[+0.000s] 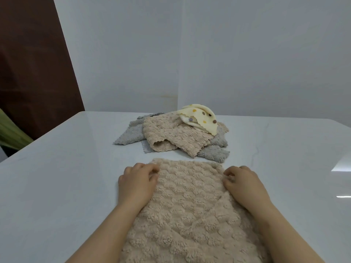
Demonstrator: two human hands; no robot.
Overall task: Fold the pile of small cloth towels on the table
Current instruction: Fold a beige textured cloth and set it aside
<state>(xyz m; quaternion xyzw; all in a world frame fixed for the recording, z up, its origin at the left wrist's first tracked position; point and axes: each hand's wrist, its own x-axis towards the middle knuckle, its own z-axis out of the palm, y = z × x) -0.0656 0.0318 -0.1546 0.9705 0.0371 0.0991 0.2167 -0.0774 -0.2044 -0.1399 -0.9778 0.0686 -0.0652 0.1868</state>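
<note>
A: What bears the cloths, and what do we find on it?

B: We see a glossy white table (pixel 66 168) carrying two groups. Nearest us lies the beige fleece towel (pixel 188 205), a rectangular cloth with a raised, bubble-like pile, spread lengthwise away from us. Beyond its far edge, across a bare strip of tabletop, sits the pile of small towels (pixel 176 141).

A: How is that pile made up?

B: At the bottom we note grey fleece cloths (pixel 131 133), sticking out to the left and right. A crumpled beige cloth (pixel 171 133) of the same bubbled texture is draped over them. On top, toward the right, rests a pale yellow scallop-edged cloth (pixel 201 118) with brown, purple and orange dots, loosely folded over itself.

A: And the towel nearest us?

B: It lies flat on the table. A diagonal edge crosses its right half, where one part overlaps another. Its near end runs out of the bottom of the view.

A: How do the hands stand?

B: The left hand (pixel 136 183) is at the towel's left border near the far corner, fingers curled and pinching the edge. The right hand (pixel 243 185) is opposite it at the right border, fingers likewise curled onto the cloth and gripping it. Both bare forearms run along the towel's sides.

A: What lies around the table?

B: We see a pale grey wall (pixel 228 54) behind it, a dark brown panel (pixel 34 63) at left, and below that a green object (pixel 11 130) we cannot identify.
</note>
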